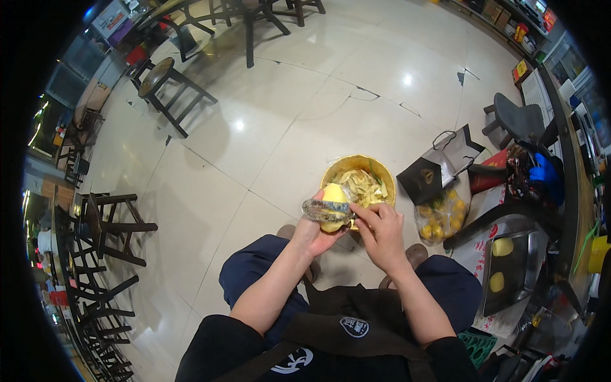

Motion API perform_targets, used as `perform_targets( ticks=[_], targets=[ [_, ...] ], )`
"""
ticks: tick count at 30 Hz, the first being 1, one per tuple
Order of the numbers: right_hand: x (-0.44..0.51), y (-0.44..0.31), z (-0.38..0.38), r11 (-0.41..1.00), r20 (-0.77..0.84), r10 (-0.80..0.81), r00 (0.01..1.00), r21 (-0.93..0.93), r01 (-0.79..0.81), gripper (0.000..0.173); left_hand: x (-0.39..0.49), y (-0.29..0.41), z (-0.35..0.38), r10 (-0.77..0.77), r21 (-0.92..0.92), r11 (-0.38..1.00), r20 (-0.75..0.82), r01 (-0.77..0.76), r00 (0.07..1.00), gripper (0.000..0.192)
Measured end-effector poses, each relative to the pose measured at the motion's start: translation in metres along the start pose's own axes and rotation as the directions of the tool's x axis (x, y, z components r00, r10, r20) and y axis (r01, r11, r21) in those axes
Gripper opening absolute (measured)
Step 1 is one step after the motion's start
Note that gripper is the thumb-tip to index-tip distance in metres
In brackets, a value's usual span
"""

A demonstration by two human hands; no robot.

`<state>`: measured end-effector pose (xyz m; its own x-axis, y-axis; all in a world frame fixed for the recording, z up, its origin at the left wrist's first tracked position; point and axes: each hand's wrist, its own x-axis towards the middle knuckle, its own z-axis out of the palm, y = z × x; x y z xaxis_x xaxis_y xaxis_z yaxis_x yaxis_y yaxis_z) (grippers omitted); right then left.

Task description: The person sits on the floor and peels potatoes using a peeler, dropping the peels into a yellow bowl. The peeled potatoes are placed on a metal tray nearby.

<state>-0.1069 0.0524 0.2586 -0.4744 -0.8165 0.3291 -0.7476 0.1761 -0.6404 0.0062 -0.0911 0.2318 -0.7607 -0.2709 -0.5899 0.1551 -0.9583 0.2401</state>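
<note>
My left hand [311, 238] cradles a peeled yellow potato [335, 192] from below. Across the potato lies a peeler [329, 210] with a greyish, patterned body. My right hand [385, 235] grips the peeler's right end between thumb and fingers; its blade is hard to make out. Both hands are over the near side of a round yellow bin [391, 179], which partly hides behind them. Inside the bin are pale potato peelings [365, 186] and some clear plastic.
To the right, a metal tray [515, 281] holds two peeled potatoes [502, 247]. A black paper bag [427, 174] and a clear bag of yellow-orange fruit [441, 217] stand beside the bin. Wooden stools [160, 79] are at the left. The tiled floor [267, 143] has cracks.
</note>
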Motion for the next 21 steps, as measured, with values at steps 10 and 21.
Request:
perform_targets(
  ticks=[10,21],
  targets=[
    [-0.002,0.069,0.001,0.878,0.127,0.472,0.872,-0.154,-0.452,0.022,-0.003,-0.004,0.005,0.056,0.227,0.972,0.039,-0.064,0.998,0.05],
    [-0.003,0.031,0.004,0.913,0.004,0.292,0.956,0.298,-0.28,0.027,0.003,-0.001,0.001,0.139,0.186,0.97,0.09,-0.154,0.986,0.052]
  ],
)
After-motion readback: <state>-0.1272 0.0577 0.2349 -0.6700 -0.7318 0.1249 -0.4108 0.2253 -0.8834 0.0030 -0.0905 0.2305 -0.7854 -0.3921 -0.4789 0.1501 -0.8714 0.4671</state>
